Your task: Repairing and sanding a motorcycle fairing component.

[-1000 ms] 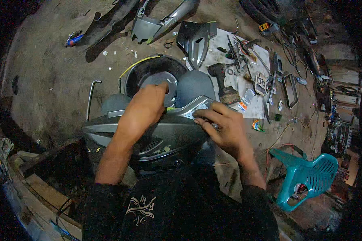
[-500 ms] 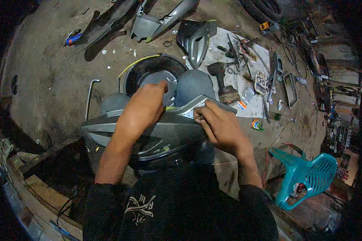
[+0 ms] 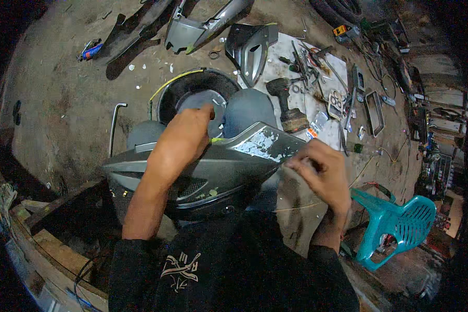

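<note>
A dark grey motorcycle body panel (image 3: 226,169) lies across my lap. My left hand (image 3: 184,135) is closed over its upper edge, left of the middle, with the fingertips hidden behind it. On the panel's raised right part, a patch of flaking white and bluish residue (image 3: 262,144) is exposed. My right hand (image 3: 322,169) is just off the panel's right end, thumb and fingers pinched together. Whatever they hold, if anything, is too small to make out.
Beyond my knees stands a black tub (image 3: 171,96) with a yellow rim edge. A cordless drill (image 3: 286,106) and several tools lie on a white sheet (image 3: 301,44). More grey panels (image 3: 252,49) are on the floor. A teal plastic chair (image 3: 395,223) is at right.
My right hand has moved right and slightly down, from the panel's raised part to beyond its end, uncovering the flaky patch. My left hand keeps its place on the panel.
</note>
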`<action>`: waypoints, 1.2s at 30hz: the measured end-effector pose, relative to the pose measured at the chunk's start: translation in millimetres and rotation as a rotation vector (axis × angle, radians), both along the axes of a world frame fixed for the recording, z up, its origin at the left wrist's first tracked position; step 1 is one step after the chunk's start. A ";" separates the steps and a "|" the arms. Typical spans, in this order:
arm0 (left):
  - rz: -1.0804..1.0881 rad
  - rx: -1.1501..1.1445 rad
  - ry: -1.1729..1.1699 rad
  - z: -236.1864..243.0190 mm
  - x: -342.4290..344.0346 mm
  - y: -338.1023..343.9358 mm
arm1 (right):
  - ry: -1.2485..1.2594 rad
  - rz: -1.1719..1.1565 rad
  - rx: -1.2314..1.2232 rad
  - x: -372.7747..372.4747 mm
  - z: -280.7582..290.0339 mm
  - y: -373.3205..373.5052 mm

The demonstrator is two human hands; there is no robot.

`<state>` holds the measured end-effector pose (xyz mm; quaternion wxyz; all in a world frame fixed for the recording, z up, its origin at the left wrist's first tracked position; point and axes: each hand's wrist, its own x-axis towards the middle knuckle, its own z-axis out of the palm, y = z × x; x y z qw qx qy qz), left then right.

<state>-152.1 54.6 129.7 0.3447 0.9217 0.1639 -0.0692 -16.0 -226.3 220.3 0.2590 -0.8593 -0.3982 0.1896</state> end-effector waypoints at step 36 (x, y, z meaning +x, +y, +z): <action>0.015 -0.003 -0.032 -3.7 -1.5 -0.7 | 0.050 0.495 -0.162 -9.2 -41.9 40.6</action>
